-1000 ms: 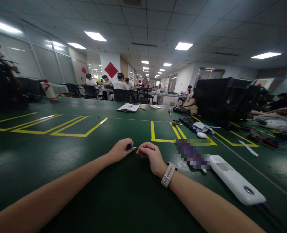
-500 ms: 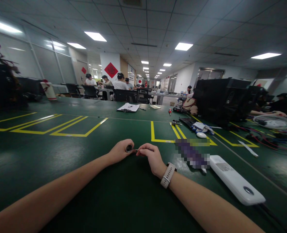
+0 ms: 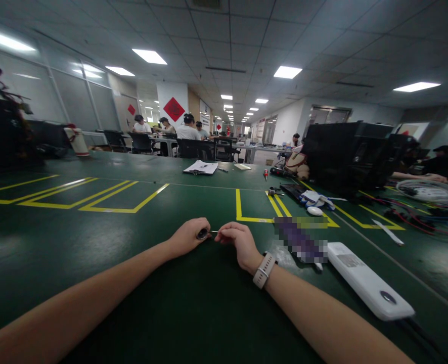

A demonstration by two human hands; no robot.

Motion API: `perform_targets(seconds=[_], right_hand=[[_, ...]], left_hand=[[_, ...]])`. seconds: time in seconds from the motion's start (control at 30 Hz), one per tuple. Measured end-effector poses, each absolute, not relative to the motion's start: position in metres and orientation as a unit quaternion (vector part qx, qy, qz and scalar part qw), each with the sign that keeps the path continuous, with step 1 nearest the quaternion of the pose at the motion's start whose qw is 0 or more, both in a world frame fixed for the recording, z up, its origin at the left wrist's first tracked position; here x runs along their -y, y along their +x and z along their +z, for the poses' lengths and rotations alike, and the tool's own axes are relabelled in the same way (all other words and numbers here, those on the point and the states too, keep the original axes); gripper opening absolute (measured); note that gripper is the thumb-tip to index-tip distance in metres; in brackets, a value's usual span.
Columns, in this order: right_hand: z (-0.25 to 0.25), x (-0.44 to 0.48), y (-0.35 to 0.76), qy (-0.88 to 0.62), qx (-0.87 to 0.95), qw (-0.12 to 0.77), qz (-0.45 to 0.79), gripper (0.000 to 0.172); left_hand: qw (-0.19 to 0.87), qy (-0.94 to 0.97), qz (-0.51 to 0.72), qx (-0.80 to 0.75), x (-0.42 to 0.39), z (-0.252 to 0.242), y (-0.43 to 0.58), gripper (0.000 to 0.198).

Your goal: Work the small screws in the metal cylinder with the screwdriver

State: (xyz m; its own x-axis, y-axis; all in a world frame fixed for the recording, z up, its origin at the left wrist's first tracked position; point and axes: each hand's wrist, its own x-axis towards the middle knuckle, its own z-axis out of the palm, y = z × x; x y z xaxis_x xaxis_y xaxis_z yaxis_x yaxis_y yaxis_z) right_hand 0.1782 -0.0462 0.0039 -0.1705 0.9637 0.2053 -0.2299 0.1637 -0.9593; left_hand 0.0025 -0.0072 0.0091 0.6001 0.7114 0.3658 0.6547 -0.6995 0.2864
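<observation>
My left hand (image 3: 190,237) is closed around a small dark cylinder with a shiny metal rim (image 3: 202,234), whose round end faces me. From beside it a thin metal shaft (image 3: 214,232) sticks out to the right. My right hand (image 3: 239,244) has its fingers bent together at the far end of this shaft and seems to pinch it; the fingertips partly hide the contact. Both hands are just above the green table (image 3: 140,298). A wristwatch (image 3: 264,270) is on my right wrist.
Right of my hands lie a blurred-out purple item (image 3: 299,240) and a white power strip (image 3: 368,280). Farther back are a glove (image 3: 315,198), a small metal part (image 3: 273,191), a red-tipped tool (image 3: 265,174), a clipboard (image 3: 200,167) and a black case (image 3: 343,156). People sit beyond.
My right hand has shifted and turned slightly, its fingers a little farther right, so more of the thin shaft shows. My left hand keeps its hold with hardly any movement.
</observation>
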Motion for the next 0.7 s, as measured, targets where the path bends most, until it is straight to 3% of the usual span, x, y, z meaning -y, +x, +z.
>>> perform_targets(seconds=[0.17,0.5,0.7], right_hand=[[0.000,0.041,0.180,-0.334,0.519,0.537,0.574,0.011],[0.013,0.063,0.174,-0.358,0.575,0.556,0.482,0.011],[0.006,0.049,0.177,-0.356,0.523,0.551,0.545,0.010]], left_hand=[[0.057,0.888,0.240,-0.389,0.006,0.009,0.002,0.012],[0.036,0.891,0.222,-0.395,0.008,0.008,0.003,0.005],[0.026,0.898,0.213,-0.383,0.011,0.008,0.003,0.006]])
